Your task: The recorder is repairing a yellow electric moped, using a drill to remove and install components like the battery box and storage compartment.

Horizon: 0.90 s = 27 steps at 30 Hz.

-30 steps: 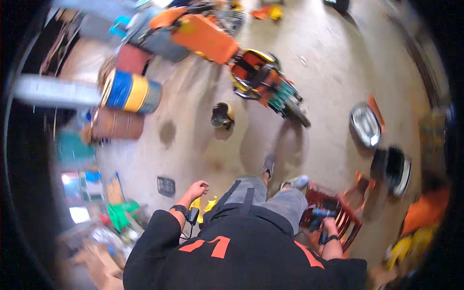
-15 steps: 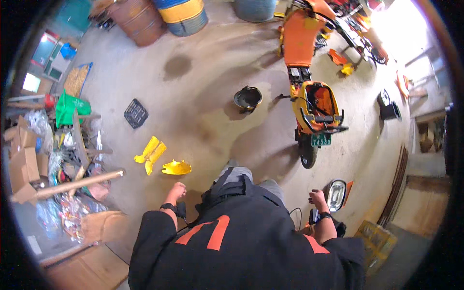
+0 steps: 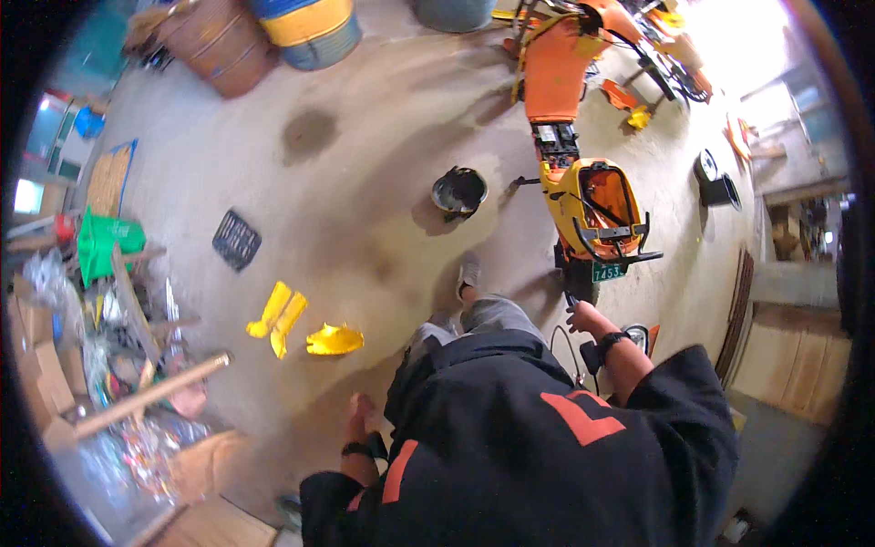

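Note:
My right hand (image 3: 583, 317) is stretched forward near the rear wheel of an orange and yellow electric scooter (image 3: 602, 205). Its fingers are closed around a small dark object (image 3: 571, 299) whose kind I cannot make out. The scooter's seat area is opened up, with inner parts showing. My left hand (image 3: 362, 412) hangs low at my side, smeared by motion, and its fingers are unclear. Yellow plastic panels (image 3: 334, 340) lie on the floor ahead of that hand. An upturned dark helmet (image 3: 459, 192) lies left of the scooter.
Cardboard, plastic bags and wooden boards (image 3: 150, 397) are piled along the left. A black plastic crate (image 3: 236, 240) lies on the floor. A rusty drum (image 3: 219, 46) and a blue and yellow drum (image 3: 305, 32) stand at the back. Orange and yellow parts lie right of the scooter.
I have stepped forward and turned a little. My right hand has moved forward toward the scooter's rear, while my left hand has swung back and down.

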Each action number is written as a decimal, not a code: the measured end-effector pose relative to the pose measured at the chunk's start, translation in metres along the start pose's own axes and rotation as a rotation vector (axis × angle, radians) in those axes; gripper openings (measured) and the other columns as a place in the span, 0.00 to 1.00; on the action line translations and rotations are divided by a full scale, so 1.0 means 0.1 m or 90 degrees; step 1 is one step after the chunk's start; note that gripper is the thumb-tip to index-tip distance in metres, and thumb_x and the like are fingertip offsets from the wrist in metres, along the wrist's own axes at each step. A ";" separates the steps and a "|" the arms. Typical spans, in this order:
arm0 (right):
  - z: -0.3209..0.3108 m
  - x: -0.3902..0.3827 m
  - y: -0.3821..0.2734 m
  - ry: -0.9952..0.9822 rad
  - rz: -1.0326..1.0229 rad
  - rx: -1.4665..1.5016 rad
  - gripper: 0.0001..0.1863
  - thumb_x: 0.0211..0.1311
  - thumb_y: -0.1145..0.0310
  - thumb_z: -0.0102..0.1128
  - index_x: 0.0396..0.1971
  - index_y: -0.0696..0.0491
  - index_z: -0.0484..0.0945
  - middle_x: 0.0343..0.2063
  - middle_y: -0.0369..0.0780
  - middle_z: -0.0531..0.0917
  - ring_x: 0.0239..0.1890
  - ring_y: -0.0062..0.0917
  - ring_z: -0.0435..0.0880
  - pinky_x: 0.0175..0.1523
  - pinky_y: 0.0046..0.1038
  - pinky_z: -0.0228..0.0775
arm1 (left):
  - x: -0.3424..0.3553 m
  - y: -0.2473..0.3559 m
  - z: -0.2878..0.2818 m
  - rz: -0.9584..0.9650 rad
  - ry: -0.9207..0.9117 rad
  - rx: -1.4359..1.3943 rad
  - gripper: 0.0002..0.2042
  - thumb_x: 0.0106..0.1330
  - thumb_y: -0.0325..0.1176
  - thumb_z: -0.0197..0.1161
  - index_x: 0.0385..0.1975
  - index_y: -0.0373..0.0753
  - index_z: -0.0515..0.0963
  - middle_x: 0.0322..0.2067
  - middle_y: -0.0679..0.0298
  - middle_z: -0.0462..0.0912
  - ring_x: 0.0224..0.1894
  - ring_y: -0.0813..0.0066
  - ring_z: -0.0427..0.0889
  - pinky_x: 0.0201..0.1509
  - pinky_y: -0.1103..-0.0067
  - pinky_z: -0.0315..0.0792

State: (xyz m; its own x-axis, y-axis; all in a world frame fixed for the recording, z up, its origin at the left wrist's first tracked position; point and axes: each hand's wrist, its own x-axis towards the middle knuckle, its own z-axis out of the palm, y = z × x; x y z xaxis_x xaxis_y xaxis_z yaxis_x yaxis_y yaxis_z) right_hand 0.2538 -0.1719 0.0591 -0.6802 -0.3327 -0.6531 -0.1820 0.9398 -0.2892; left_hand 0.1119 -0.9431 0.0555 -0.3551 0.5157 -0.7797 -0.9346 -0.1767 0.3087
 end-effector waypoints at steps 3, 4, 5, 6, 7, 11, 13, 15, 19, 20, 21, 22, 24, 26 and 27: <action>-0.33 0.45 -0.10 -0.288 0.040 -0.197 0.11 0.50 0.52 0.59 0.32 0.38 0.81 0.39 0.28 0.80 0.46 0.21 0.77 0.41 0.26 0.72 | -0.13 -0.05 -0.07 -0.097 0.130 0.037 0.15 0.58 0.44 0.54 0.36 0.39 0.77 0.33 0.59 0.80 0.37 0.63 0.79 0.35 0.67 0.71; -0.27 0.48 0.09 -0.292 0.126 -0.026 0.14 0.50 0.49 0.59 0.32 0.40 0.81 0.39 0.29 0.80 0.45 0.23 0.77 0.42 0.27 0.72 | -0.07 0.03 0.07 -0.136 0.116 0.029 0.15 0.58 0.43 0.54 0.37 0.40 0.76 0.35 0.60 0.80 0.38 0.64 0.78 0.34 0.68 0.69; -0.37 0.61 0.12 -0.268 0.121 -0.071 0.14 0.52 0.51 0.57 0.34 0.42 0.81 0.41 0.29 0.80 0.45 0.25 0.78 0.44 0.28 0.73 | -0.06 0.09 0.17 -0.163 0.109 0.009 0.14 0.57 0.42 0.54 0.38 0.41 0.76 0.37 0.61 0.79 0.40 0.66 0.78 0.33 0.70 0.68; -0.50 0.74 0.12 -0.247 0.120 -0.118 0.15 0.54 0.53 0.56 0.36 0.44 0.81 0.44 0.30 0.80 0.45 0.27 0.79 0.45 0.29 0.73 | 0.00 0.19 0.36 -0.194 0.103 -0.034 0.14 0.57 0.41 0.54 0.38 0.42 0.75 0.39 0.61 0.79 0.41 0.68 0.77 0.33 0.71 0.67; -0.70 0.86 0.08 -0.242 0.108 -0.099 0.15 0.54 0.53 0.56 0.36 0.44 0.81 0.44 0.30 0.80 0.45 0.27 0.79 0.45 0.29 0.73 | -0.04 0.27 0.29 -0.183 0.119 0.023 0.14 0.57 0.41 0.54 0.40 0.43 0.74 0.40 0.62 0.78 0.41 0.69 0.76 0.31 0.72 0.65; -1.28 1.18 0.21 -0.101 0.169 0.297 0.17 0.60 0.64 0.49 0.48 0.50 0.76 0.46 0.40 0.79 0.43 0.30 0.81 0.44 0.34 0.75 | 0.03 0.98 0.77 -0.096 0.201 0.208 0.13 0.59 0.38 0.55 0.41 0.42 0.73 0.37 0.63 0.77 0.39 0.71 0.75 0.32 0.75 0.67; -1.55 1.45 0.29 -0.095 0.434 0.783 0.21 0.62 0.71 0.45 0.56 0.51 0.68 0.41 0.48 0.81 0.39 0.30 0.82 0.41 0.36 0.76 | 0.09 1.53 1.26 0.021 0.330 0.332 0.11 0.60 0.37 0.55 0.39 0.40 0.74 0.33 0.61 0.77 0.36 0.71 0.76 0.36 0.75 0.70; -1.96 1.49 0.42 -0.116 0.380 0.794 0.18 0.61 0.70 0.46 0.52 0.49 0.70 0.39 0.42 0.81 0.36 0.29 0.82 0.39 0.34 0.75 | 0.28 2.26 2.10 0.189 0.443 0.773 0.10 0.62 0.35 0.54 0.36 0.36 0.74 0.28 0.59 0.77 0.32 0.70 0.76 0.38 0.75 0.71; -1.83 1.81 1.08 -0.070 0.307 1.053 0.18 0.61 0.66 0.45 0.52 0.48 0.67 0.40 0.42 0.80 0.38 0.37 0.80 0.36 0.37 0.71 | 0.42 3.25 3.07 0.263 0.506 0.712 0.09 0.63 0.26 0.46 0.38 0.34 0.74 0.23 0.62 0.78 0.29 0.73 0.77 0.37 0.78 0.71; -1.81 1.93 1.27 -0.037 0.298 1.180 0.20 0.62 0.66 0.44 0.55 0.47 0.65 0.42 0.44 0.79 0.40 0.41 0.80 0.36 0.40 0.70 | 0.39 3.36 3.27 0.328 0.505 0.739 0.11 0.63 0.23 0.45 0.40 0.35 0.74 0.23 0.61 0.78 0.30 0.73 0.78 0.38 0.78 0.72; -1.97 2.09 1.36 -0.080 0.298 1.150 0.22 0.63 0.63 0.42 0.57 0.47 0.62 0.46 0.45 0.78 0.42 0.43 0.79 0.38 0.42 0.69 | 0.44 3.26 3.12 0.383 0.460 0.696 0.12 0.62 0.22 0.44 0.41 0.35 0.74 0.25 0.60 0.78 0.31 0.73 0.79 0.38 0.78 0.72; -2.18 2.24 1.42 -0.121 0.297 1.118 0.24 0.64 0.60 0.39 0.60 0.47 0.60 0.49 0.46 0.76 0.43 0.45 0.77 0.39 0.43 0.68 | 0.47 3.15 2.92 0.443 0.417 0.657 0.14 0.61 0.20 0.43 0.42 0.36 0.73 0.26 0.60 0.79 0.32 0.72 0.79 0.39 0.77 0.72; -2.40 2.42 1.62 -0.215 0.225 1.046 0.26 0.66 0.57 0.36 0.63 0.45 0.54 0.55 0.46 0.72 0.46 0.45 0.76 0.39 0.44 0.68 | 0.43 3.05 2.86 0.373 0.392 0.591 0.14 0.59 0.20 0.44 0.43 0.37 0.74 0.29 0.58 0.80 0.34 0.71 0.80 0.40 0.75 0.73; -2.51 2.60 1.92 -0.198 0.311 1.092 0.28 0.66 0.56 0.36 0.64 0.45 0.51 0.55 0.46 0.72 0.45 0.46 0.76 0.38 0.42 0.69 | 0.52 2.70 2.43 0.312 0.472 0.554 0.14 0.59 0.23 0.47 0.43 0.37 0.74 0.30 0.57 0.80 0.34 0.69 0.80 0.40 0.74 0.73; -2.55 2.67 2.04 -0.235 0.326 1.102 0.27 0.66 0.55 0.37 0.64 0.44 0.51 0.54 0.46 0.72 0.45 0.45 0.77 0.39 0.42 0.70 | 0.55 2.51 2.20 0.252 0.459 0.466 0.10 0.59 0.27 0.51 0.38 0.36 0.76 0.31 0.57 0.80 0.35 0.67 0.80 0.42 0.72 0.73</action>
State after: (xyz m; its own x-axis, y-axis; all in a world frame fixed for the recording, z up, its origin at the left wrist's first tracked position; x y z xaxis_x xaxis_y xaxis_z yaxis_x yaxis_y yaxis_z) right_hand -0.1460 -0.0489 0.0037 -0.2129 -0.2966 -0.9310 0.9764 -0.1005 -0.1913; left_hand -0.1378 -0.7744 0.2095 -0.7784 -0.1209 -0.6160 -0.5978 0.4419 0.6688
